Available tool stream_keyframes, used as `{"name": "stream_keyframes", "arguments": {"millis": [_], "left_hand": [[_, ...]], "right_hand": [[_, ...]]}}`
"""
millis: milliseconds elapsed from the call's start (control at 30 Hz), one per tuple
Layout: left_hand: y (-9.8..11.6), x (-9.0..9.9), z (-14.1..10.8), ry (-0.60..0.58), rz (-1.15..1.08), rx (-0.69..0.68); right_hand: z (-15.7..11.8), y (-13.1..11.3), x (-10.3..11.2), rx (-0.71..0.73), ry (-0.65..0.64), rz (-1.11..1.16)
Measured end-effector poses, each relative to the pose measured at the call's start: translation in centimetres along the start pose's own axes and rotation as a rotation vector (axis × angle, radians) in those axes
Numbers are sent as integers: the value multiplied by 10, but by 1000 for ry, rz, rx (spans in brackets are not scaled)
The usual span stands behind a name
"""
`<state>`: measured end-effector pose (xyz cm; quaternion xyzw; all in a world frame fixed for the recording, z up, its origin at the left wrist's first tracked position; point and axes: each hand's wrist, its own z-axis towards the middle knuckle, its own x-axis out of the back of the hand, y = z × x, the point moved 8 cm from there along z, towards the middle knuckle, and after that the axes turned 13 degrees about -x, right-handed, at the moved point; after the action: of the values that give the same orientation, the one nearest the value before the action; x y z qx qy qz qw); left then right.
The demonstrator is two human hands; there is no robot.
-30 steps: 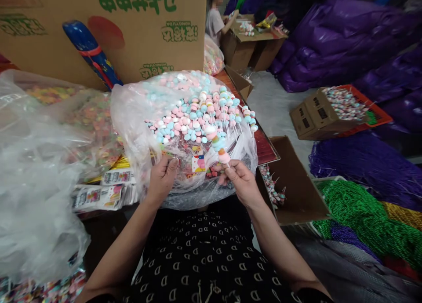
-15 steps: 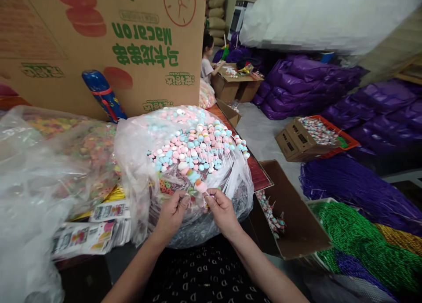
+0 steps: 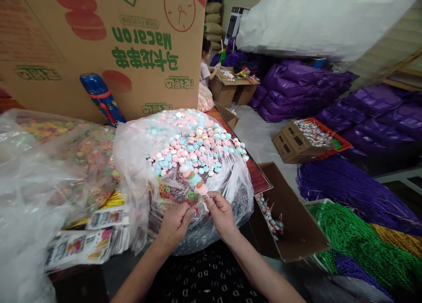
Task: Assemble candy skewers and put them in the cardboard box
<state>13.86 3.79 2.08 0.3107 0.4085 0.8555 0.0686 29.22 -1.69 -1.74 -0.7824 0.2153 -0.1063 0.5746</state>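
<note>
My right hand pinches the lower end of a candy skewer, whose pink, blue and white marshmallow pieces tilt up and away to the left. Just left of it, my left hand is closed, thumb against fingers. A small red bit shows by its fingertips, too small to name. Beneath both hands spreads a large clear plastic bag. Loose pastel marshmallow candies lie on it, with finished skewers on their right side. Ring-shaped gummies lie nearer my left hand.
A large cardboard carton stands behind, with a blue bottle before it. Left are a bag of gummies and printed packets. An open box holds skewers at right. Another person sits farther back.
My left hand has moved slightly down and left, away from the skewer's stick. My right hand stays on the skewer. The view has shifted a little.
</note>
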Motion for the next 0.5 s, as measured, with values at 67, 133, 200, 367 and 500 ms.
{"name": "stream_keyframes", "arguments": {"millis": [67,133,200,367,500], "left_hand": [[-6,-1,-5,27,-46,70],[-16,-3,-11,67,-129,181],[-27,-3,-16,170,-273,303],[-50,9,-21,645,-820,521],[-54,14,-13,676,-988,549]], "right_hand": [[-1,3,0,-29,13,32],[-3,5,-1,-54,6,58],[-5,3,1,-52,-21,94],[-10,-18,35,84,6,121],[-18,-18,72,109,8,24]]}}
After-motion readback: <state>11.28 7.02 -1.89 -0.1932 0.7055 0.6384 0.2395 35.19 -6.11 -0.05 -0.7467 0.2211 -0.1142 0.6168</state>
